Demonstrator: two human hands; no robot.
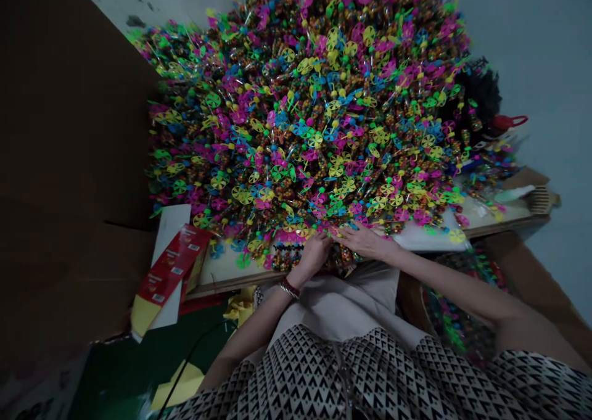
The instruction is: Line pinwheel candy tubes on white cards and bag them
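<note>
Both the left hand [314,253] and right hand [365,241] touch heaped pinwheels [296,111]

Heaped, tangled mound of neon plastic pinwheel sticks [296,124]

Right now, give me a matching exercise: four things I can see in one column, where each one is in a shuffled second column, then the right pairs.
Things:
1. Bracelet
2. Red-and-yellow carton
3. Right hand
4. Black cable

Places:
A. Over the dark green surface
B. On the pinwheel pile
C. Around the left wrist
D. Across a white sheet

Pairs: 1-C, 2-D, 3-B, 4-A.
</note>
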